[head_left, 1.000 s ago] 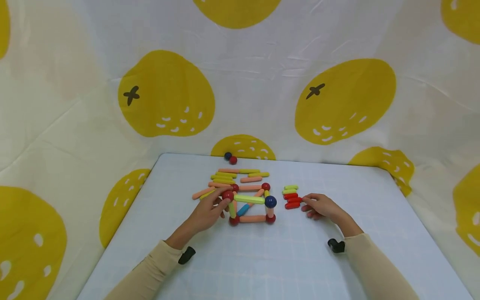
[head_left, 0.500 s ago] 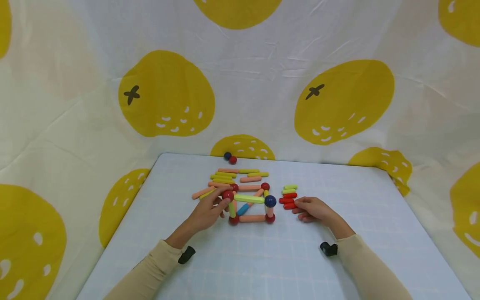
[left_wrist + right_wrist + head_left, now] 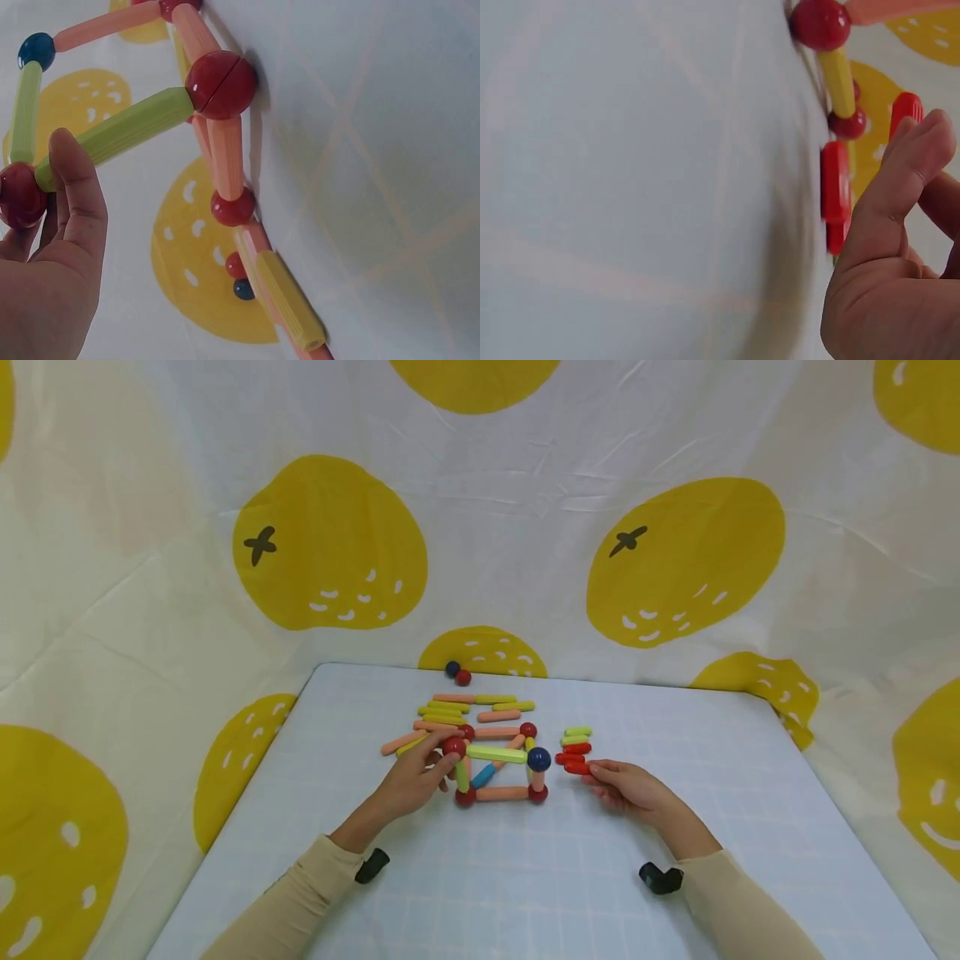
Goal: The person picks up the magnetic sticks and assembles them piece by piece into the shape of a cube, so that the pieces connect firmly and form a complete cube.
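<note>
In the head view a frame of rods and balls (image 3: 502, 794) stands on the table. My left hand (image 3: 411, 781) pinches its upper left corner, where a red ball (image 3: 453, 747) meets a light green rod (image 3: 135, 127). A dark blue ball (image 3: 538, 759) forms the upper right corner, and a blue and pink rod runs slantwise inside the frame. To the right, my right hand (image 3: 633, 789) pinches a short red rod (image 3: 577, 768) between thumb and fingers; the right wrist view shows its tip (image 3: 907, 112) raised off the table. Other red rods (image 3: 570, 758) lie just behind it.
Two light green rods (image 3: 577, 732) lie beyond the red ones. Behind and left of the frame are several yellow and pink rods (image 3: 442, 718). A loose blue ball (image 3: 452, 669) and red ball (image 3: 463, 677) sit at the table's far edge, before a patterned cloth (image 3: 495, 527).
My right hand has shifted left and toward me, leaving one red rod among the others and lifting the nearest one. The left hand keeps its hold on the frame's corner.
</note>
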Demonstrator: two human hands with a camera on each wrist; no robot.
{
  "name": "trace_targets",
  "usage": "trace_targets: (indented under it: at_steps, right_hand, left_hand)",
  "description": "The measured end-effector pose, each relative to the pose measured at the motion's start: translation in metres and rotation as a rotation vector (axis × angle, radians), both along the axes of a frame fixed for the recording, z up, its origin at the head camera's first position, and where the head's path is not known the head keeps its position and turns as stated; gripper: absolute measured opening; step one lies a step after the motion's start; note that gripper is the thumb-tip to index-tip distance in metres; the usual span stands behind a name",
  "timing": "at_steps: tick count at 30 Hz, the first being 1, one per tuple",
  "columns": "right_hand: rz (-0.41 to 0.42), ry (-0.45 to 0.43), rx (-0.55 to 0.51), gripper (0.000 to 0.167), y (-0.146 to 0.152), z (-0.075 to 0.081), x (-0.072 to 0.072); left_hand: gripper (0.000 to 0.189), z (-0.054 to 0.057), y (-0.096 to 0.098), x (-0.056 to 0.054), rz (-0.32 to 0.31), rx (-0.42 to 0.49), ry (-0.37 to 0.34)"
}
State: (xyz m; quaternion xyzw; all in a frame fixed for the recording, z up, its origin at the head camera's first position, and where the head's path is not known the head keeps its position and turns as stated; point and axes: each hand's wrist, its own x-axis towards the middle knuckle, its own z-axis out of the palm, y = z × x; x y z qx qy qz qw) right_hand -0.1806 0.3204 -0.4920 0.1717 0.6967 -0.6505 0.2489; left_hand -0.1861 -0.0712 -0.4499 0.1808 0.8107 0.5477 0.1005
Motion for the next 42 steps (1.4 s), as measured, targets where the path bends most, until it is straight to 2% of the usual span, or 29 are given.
trace_targets:
  at_steps: [6,10,15,22,27,31,42]
  right_hand:
    - [-0.055,-0.051,-0.199,0.051,-0.006,0.001,0.031]
    - [-0.014,-0.052,-0.272,0.05,-0.021,0.005,0.044]
    - [0.038,-0.029,-0.31,0.047,-0.055,0.014,0.051]
    - [0.065,-0.009,-0.32,0.05,-0.106,0.025,0.051]
    - [0.079,0.002,-0.416,0.048,-0.133,0.028,0.046]
    - [0.097,0.023,-0.445,0.049,-0.144,0.027,0.043]
    - [0.034,0.011,-0.427,0.045,-0.161,0.034,0.036]
  left_hand:
    - [0.043,0.0,0.001,0.001,0.004,0.005,-0.017]
    - [0.042,0.001,0.001,0.001,0.02,-0.003,-0.02]
    - [0.043,0.001,0.002,0.001,0.017,-0.004,-0.016]
    - [0.045,0.004,0.004,0.005,0.037,-0.022,-0.003]
    - [0.043,0.004,0.004,0.006,0.018,-0.021,0.03]
    - [0.043,0.002,0.004,0.004,-0.02,-0.005,0.055]
    - [0.045,0.002,0.005,0.003,-0.052,-0.011,0.094]
